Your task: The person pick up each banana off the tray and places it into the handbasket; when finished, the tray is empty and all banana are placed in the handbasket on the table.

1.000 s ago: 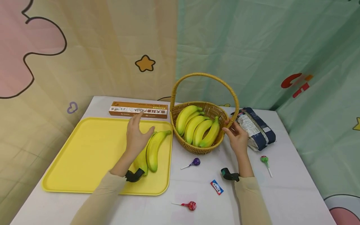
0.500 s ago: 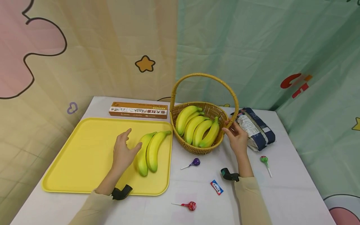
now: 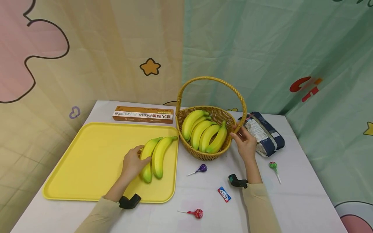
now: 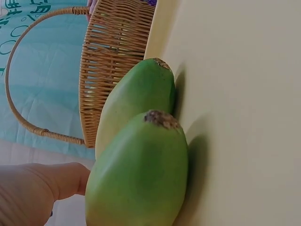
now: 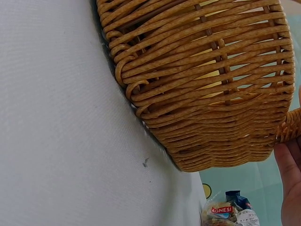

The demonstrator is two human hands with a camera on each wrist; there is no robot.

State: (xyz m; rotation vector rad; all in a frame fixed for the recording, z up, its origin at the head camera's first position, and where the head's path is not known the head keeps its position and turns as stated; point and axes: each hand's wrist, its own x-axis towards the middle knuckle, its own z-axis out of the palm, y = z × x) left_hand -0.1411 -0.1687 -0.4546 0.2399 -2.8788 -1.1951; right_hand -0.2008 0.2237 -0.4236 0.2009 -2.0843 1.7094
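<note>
Two yellow-green bananas lie side by side on the right part of the yellow tray [image 3: 96,161]. My left hand [image 3: 132,165] grips the left banana [image 3: 147,153], its thumb across the top and its fingers on the far side, partly hidden. Beside it, the right banana [image 3: 161,158] is untouched. In the left wrist view the thumb meets the near banana [image 4: 138,174]. Several bananas [image 3: 201,131] fill the wicker basket [image 3: 208,156]. My right hand [image 3: 246,144] pinches the basket's right rim at the foot of the handle [image 5: 290,126].
Behind the tray lies a pasta box [image 3: 142,115]. A dark blue pasta bag [image 3: 264,134] is right of the basket. In front lie a purple lollipop [image 3: 202,168], a red lollipop [image 3: 198,213], a green lollipop [image 3: 273,165] and a small wrapped candy [image 3: 224,194].
My left hand first drew back left and toward me from above the bananas, then came down onto the left banana and took hold. The right hand stays at the basket rim.
</note>
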